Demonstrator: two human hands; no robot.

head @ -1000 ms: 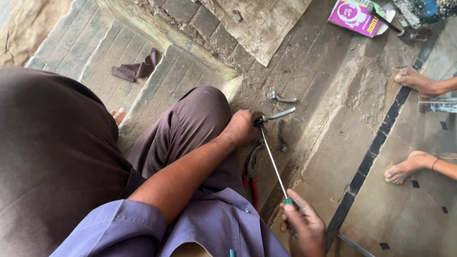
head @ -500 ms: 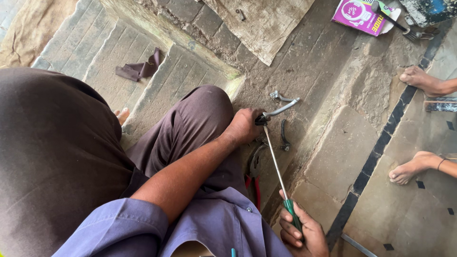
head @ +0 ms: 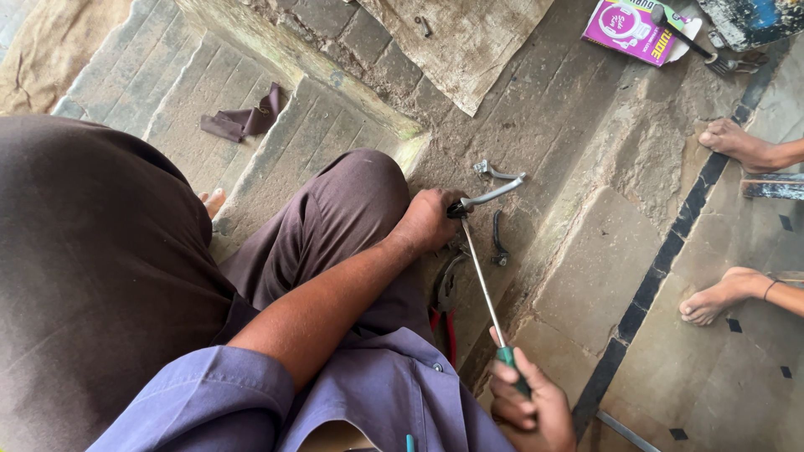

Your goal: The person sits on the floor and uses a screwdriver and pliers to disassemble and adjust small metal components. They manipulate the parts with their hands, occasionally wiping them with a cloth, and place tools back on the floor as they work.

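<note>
Screwdriver (head: 484,280) shaft runs from right hand (head: 523,406) up to left hand (head: 429,219).

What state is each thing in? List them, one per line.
left hand: closed around one end of the metal lever
metal lever: held against the floor, screwdriver tip at its gripped end
screwdriver: long shaft angled down to the lever
right hand: gripping the green handle
pliers: lying loose beside the knee

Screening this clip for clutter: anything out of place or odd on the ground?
Yes: loose metal parts and red-handled pliers lie scattered on the stone, and another person's bare feet rest close beside the screwdriver work.
</note>
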